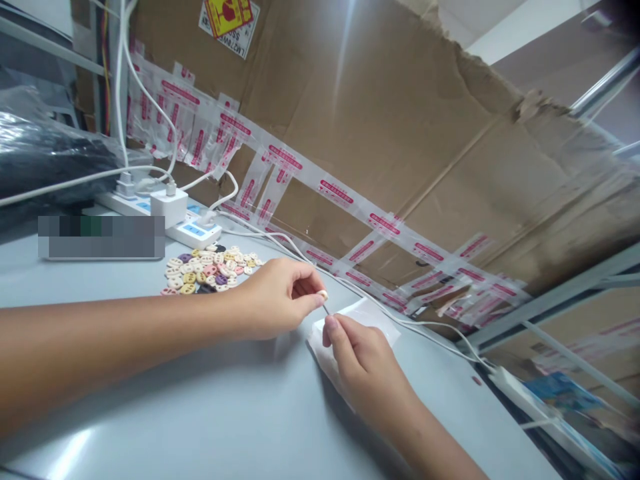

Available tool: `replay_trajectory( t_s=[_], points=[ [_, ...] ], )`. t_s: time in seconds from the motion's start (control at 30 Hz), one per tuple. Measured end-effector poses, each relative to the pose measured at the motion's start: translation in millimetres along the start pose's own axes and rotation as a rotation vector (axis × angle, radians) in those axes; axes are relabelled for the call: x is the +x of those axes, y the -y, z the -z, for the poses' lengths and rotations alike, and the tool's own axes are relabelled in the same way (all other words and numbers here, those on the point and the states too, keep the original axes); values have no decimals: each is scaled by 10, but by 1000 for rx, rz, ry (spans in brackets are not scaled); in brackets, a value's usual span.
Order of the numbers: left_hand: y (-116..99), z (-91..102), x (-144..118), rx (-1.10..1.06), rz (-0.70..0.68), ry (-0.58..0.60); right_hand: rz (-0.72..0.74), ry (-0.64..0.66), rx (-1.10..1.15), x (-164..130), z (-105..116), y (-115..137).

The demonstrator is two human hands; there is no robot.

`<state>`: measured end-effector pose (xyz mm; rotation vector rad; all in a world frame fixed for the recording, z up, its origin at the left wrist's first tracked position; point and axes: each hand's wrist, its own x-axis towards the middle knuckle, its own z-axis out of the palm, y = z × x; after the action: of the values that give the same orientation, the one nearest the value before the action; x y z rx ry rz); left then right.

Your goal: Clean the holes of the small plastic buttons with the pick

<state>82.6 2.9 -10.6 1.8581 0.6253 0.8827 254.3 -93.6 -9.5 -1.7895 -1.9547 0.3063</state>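
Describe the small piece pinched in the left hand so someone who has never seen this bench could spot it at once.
Start at the pile of coloured buttons on the grey table, in front of the white power strip. Follow the left hand right from the pile to its fingertips, above a small clear bag under the right hand. The cream piece is the only one lifted off the table.

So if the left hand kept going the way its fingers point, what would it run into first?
The left hand points right, pinching a small pale piece. First in line is probably the right hand fingertip just below it, on the small clear bag; beyond run white cables. Depth is unclear.
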Motion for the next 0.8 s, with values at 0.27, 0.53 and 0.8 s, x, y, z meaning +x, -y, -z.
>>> replay_trajectory(
  t_s=[0.27,0.53,0.8],
  points=[
    [-11,3,-6,1,-9,48,-52,74,10,-18,74,54],
    [13,41,11,-173,25,105,-85,106,60,8,111,23],
    [-20,-12,-10,-99,44,42,-37,32,-78,-12,76,64]
  ],
)
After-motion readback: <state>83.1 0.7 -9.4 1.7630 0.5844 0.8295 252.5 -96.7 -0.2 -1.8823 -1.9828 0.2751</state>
